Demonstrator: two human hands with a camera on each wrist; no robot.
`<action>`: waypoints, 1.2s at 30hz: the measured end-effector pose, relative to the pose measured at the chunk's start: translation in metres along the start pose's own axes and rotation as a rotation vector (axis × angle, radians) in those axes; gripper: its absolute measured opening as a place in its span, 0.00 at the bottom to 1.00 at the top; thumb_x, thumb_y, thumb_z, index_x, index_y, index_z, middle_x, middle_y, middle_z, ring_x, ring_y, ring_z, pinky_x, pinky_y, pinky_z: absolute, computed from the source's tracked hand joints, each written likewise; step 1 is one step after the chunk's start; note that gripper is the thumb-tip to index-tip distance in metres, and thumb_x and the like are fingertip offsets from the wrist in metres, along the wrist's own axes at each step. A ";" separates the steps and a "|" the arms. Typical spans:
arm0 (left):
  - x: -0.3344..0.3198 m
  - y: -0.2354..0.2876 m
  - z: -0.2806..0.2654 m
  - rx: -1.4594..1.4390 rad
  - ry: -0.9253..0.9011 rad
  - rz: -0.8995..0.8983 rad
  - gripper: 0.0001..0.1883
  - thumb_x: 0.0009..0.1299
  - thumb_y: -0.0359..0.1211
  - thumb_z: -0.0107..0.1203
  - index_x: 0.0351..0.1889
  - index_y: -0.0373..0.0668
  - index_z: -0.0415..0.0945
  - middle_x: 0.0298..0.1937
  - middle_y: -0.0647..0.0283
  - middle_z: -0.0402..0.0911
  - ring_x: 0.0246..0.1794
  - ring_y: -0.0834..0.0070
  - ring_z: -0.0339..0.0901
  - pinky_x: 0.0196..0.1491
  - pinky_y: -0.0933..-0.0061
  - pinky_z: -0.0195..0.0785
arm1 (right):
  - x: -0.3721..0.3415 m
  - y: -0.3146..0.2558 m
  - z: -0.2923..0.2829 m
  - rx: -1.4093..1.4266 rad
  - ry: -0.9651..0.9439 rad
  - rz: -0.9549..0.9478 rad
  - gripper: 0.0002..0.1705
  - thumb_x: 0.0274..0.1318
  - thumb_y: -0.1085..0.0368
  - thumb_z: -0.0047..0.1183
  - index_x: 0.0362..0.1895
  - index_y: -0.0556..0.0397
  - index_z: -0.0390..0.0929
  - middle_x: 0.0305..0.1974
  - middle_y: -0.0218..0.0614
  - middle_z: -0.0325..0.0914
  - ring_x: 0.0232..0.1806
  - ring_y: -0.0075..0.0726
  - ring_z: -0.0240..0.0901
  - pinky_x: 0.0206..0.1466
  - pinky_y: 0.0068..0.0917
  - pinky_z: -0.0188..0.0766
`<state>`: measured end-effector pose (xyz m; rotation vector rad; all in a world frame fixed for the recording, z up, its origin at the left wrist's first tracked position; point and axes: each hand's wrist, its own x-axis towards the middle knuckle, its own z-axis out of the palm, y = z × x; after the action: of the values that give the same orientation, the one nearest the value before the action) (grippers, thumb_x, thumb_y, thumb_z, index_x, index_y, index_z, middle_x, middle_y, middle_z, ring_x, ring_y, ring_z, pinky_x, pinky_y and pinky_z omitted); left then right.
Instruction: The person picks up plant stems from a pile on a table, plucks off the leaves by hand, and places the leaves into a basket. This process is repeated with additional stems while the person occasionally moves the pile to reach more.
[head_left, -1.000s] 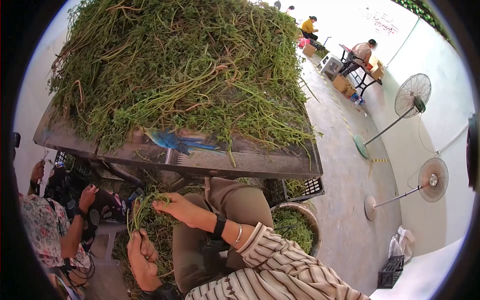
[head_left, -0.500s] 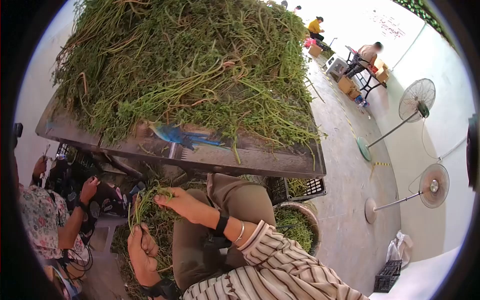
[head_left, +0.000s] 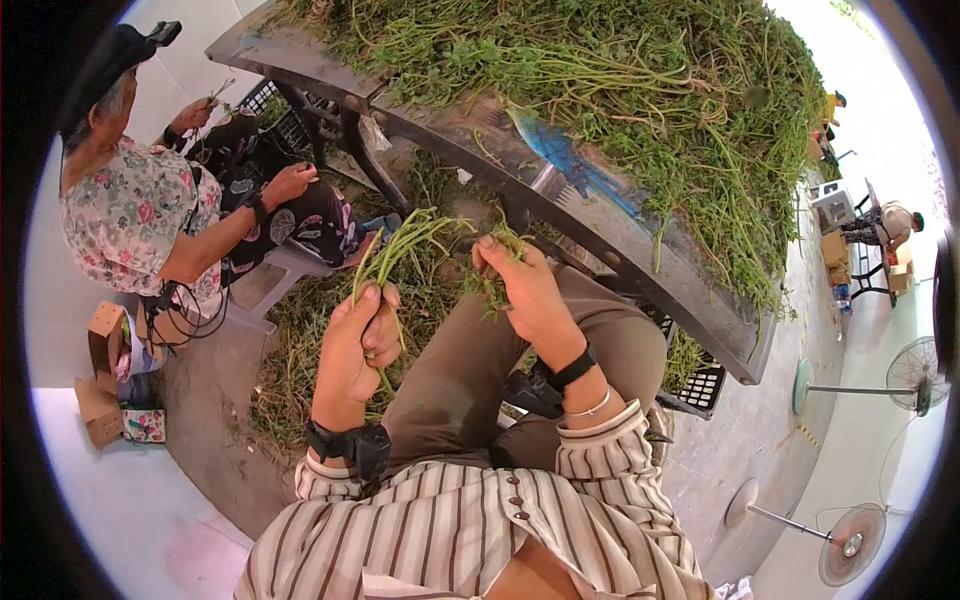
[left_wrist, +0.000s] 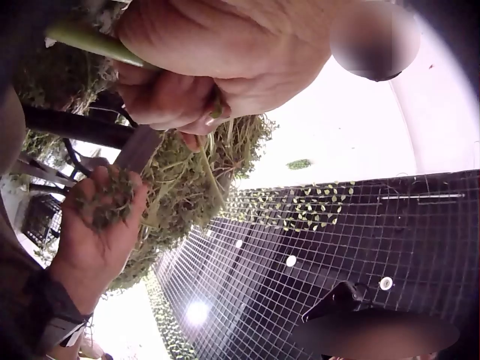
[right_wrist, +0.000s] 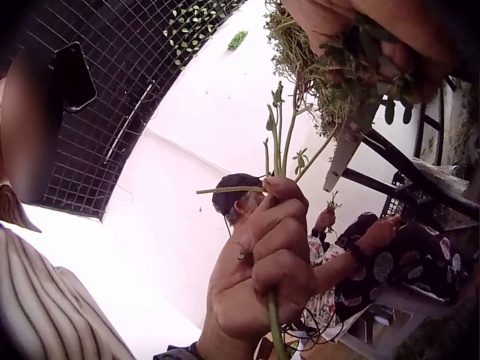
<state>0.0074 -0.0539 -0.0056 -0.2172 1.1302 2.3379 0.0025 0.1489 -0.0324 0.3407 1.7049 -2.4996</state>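
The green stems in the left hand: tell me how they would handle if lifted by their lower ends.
The stems would probably stay fairly stiff near the grip, since they stick out mostly straight from the left hand. Their slender tips may sway or droop; some arch over in the head view. The bunch looks thin and sparse, so it is likely light.

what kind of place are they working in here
Probably a small produce sorting workshop: a table piled with leafy green stems, crates of greens beneath it, and a standing fan on the floor.
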 end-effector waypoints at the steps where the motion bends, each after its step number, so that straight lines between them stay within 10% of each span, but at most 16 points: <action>1: 0.000 0.000 0.000 -0.003 -0.014 -0.002 0.12 0.72 0.39 0.42 0.34 0.41 0.67 0.12 0.79 0.53 0.10 0.91 0.45 0.12 0.86 0.35 | 0.000 0.001 0.000 0.002 0.000 0.003 0.17 0.57 0.51 0.49 0.26 0.51 0.73 0.24 0.22 0.66 0.27 0.19 0.55 0.31 0.19 0.53; 22: 0.000 0.000 0.005 -0.011 -0.059 -0.056 0.12 0.72 0.39 0.41 0.32 0.42 0.67 0.11 0.79 0.53 0.09 0.91 0.45 0.11 0.87 0.37 | -0.006 -0.015 0.006 0.284 0.041 -0.048 0.08 0.55 0.64 0.52 0.39 0.50 0.76 0.28 0.23 0.70 0.25 0.18 0.65 0.22 0.19 0.63; 24: 0.000 -0.001 0.005 -0.004 -0.051 -0.059 0.12 0.72 0.39 0.41 0.32 0.42 0.67 0.11 0.79 0.53 0.09 0.91 0.45 0.11 0.87 0.37 | -0.005 -0.008 0.003 0.204 -0.010 -0.056 0.12 0.56 0.62 0.51 0.42 0.53 0.77 0.34 0.22 0.73 0.34 0.18 0.64 0.37 0.18 0.61; 36: -0.002 -0.003 0.003 0.053 0.059 -0.033 0.10 0.71 0.38 0.43 0.31 0.43 0.67 0.12 0.79 0.53 0.09 0.91 0.46 0.12 0.86 0.37 | -0.003 -0.001 0.001 -0.076 0.124 -0.253 0.07 0.53 0.67 0.49 0.37 0.52 0.76 0.34 0.28 0.75 0.38 0.24 0.68 0.41 0.20 0.64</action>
<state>0.0112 -0.0510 -0.0046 -0.2845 1.2063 2.2835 0.0056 0.1485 -0.0307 0.2952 2.0000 -2.6257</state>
